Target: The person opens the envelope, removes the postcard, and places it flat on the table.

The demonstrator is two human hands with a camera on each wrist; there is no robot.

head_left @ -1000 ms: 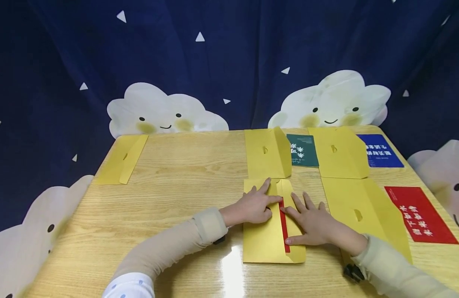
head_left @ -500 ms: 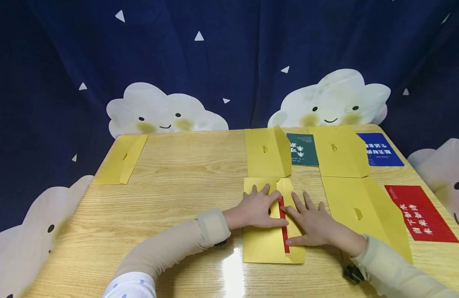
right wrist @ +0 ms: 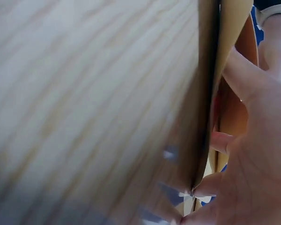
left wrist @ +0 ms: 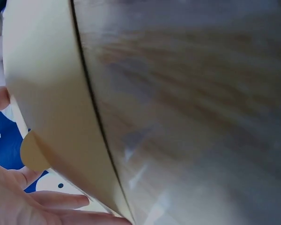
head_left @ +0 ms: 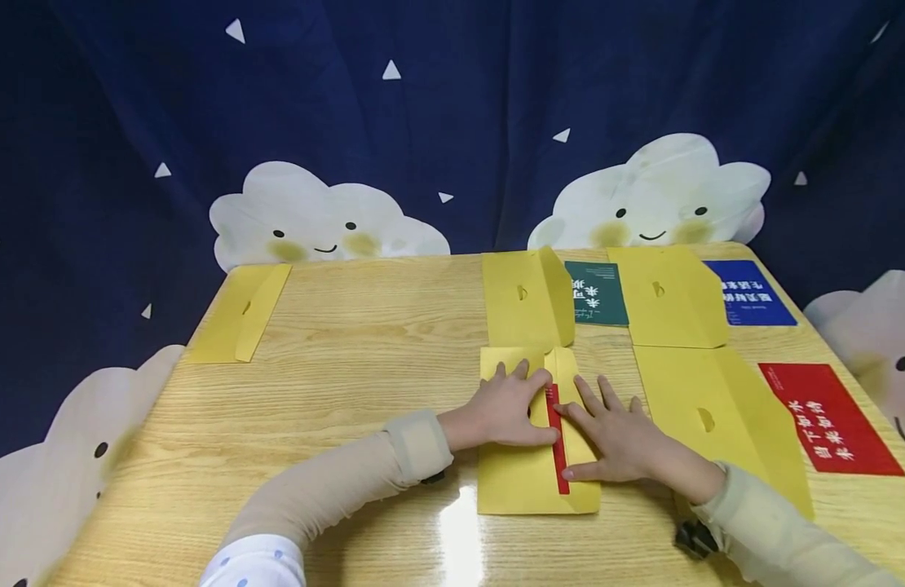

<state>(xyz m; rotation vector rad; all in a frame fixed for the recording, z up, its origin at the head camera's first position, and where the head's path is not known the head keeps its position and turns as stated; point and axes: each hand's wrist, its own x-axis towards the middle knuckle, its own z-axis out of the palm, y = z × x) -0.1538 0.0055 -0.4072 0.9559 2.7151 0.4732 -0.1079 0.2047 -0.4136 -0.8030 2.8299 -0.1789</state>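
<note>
In the head view a yellow envelope (head_left: pixel 511 485) lies on the table with its flap side toward the right. A narrow strip of a red card (head_left: pixel 561 473) shows lengthwise at its opening. My left hand (head_left: pixel 502 410) rests spread over the envelope body, with index finger and thumb at the strip's left edge. From the right, my right hand (head_left: pixel 620 440) lies with fingers spread on the flap, index fingertip and thumb tip at the strip's right edge. The left wrist view shows the envelope's half-round tab (left wrist: pixel 33 152) standing up near the left fingers.
Behind are two yellow envelopes, with a green card (head_left: pixel 598 295) and a blue card (head_left: pixel 753 293). At right lie another envelope (head_left: pixel 746 424) and a red card with white writing (head_left: pixel 830 420). One more envelope (head_left: pixel 240 314) is at the far left; a cloud-patterned curtain (head_left: pixel 482 122) hangs behind.
My left hand has shifted slightly down; its thumb has stretched out to the red strip and its index finger has bent. My right hand keeps nearly the same place. Envelope and strip have moved slightly left.
</note>
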